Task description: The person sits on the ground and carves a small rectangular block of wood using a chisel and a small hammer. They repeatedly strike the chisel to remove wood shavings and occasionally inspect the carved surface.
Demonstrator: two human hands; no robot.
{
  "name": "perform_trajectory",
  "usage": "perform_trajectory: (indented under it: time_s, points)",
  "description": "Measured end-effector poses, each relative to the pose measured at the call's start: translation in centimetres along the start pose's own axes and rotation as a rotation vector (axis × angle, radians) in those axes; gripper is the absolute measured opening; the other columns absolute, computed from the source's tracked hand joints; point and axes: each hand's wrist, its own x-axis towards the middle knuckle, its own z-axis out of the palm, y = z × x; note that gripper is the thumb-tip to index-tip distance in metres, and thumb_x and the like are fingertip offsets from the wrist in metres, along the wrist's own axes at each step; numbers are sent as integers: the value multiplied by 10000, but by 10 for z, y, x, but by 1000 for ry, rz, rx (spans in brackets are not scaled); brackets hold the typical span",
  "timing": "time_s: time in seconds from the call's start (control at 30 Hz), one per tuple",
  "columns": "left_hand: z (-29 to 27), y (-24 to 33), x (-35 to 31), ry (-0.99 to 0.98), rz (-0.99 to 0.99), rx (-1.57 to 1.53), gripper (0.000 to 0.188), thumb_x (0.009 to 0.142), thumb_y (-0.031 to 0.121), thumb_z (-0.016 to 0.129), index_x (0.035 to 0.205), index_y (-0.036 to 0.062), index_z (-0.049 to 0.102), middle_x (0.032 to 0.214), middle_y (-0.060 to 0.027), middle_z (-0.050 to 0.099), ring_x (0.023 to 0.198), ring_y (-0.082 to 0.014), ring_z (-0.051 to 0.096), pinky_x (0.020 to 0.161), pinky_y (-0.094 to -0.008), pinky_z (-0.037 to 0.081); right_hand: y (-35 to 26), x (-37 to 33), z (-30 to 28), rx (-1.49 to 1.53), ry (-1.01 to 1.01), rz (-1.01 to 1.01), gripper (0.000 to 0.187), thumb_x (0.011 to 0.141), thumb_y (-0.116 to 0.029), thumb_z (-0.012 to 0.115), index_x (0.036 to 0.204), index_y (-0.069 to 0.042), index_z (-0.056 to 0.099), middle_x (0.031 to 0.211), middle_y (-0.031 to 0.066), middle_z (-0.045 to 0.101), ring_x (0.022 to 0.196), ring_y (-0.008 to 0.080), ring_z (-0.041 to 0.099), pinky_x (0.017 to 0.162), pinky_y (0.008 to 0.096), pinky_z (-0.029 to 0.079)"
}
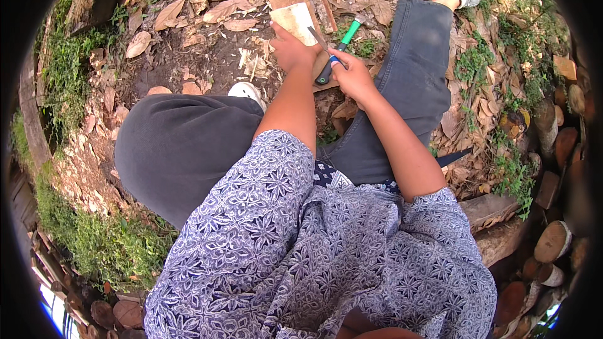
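My left hand point(293, 52) grips the near left side of a flat wooden piece point(293, 17), with fingers along its edge. The piece has a pale, freshly cut face and a browner far end. In my right hand point(355, 79) is a chisel point(318, 37) with a narrow dark blade and blue on its handle. Its blade points forward and left, over or against the right edge of the pale wood; contact is unclear. Just beyond my right hand lies a hammer point(349, 33) with a green and black handle. My hands partly hide the wood's near end.
Dry leaves point(169, 14) and pale wood shavings point(256, 64) cover the soil. My bent left leg point(182, 150) and outstretched right leg point(414, 56) flank the work. Stacked logs point(553, 242) stand at right; green plants point(116, 248) grow at left.
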Motion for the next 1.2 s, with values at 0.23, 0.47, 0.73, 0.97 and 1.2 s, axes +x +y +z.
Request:
perform_trajectory:
  time_s: [0.23, 0.47, 0.73, 0.97, 1.2]
  points:
    - [9, -5, 3, 48, 37, -14, 1416, 618, 396, 953, 1623, 153, -15, 1306, -211, 450, 1110, -399, 592, 899, -469, 560, 8, 2, 11, -106, 104, -108, 398, 950, -173, 592, 1329, -85, 674, 977, 142, 727, 823, 187, 678, 771, 330, 520]
    - [10, -7, 9, 47, 37, -16, 1436, 587, 436, 960, 1622, 128, 14, 1329, -215, 440, 1126, -397, 581, 893, -470, 565, 25, 30, 29, -46, 156, -103, 405, 952, -193, 594, 1338, -96, 668, 1069, 183, 739, 1024, 266, 706, 933, 364, 514]
    - [0, -6, 4, -16, 21, 2, 1498, 553, 480, 966, 1623, 123, -19, 1348, -218, 427, 1139, -389, 568, 890, -466, 569, -82, 86, 17, 189, 135, -9, 455, 1030, -196, 543, 1481, -135, 525, 770, 5, 575, 476, 71, 424, 419, 252, 346]
    - [6, -6, 4, 24, 48, 7, 1464, 572, 474, 960, 1615, 99, 2, 1338, -218, 432, 1138, -390, 571, 894, -464, 563, -35, 9, -9, 80, -70, 171, 443, 1047, -197, 516, 1489, -181, 521, 769, -25, 555, 470, 47, 423, 412, 223, 329]
    - [0, -4, 6, -23, 25, -12, 1455, 596, 440, 953, 1626, 151, -33, 1357, -225, 425, 1165, -405, 567, 925, -463, 565, -16, -2, -6, 78, -9, 46, 398, 1015, -178, 568, 1405, -122, 617, 819, 3, 631, 588, 63, 491, 546, 255, 423]
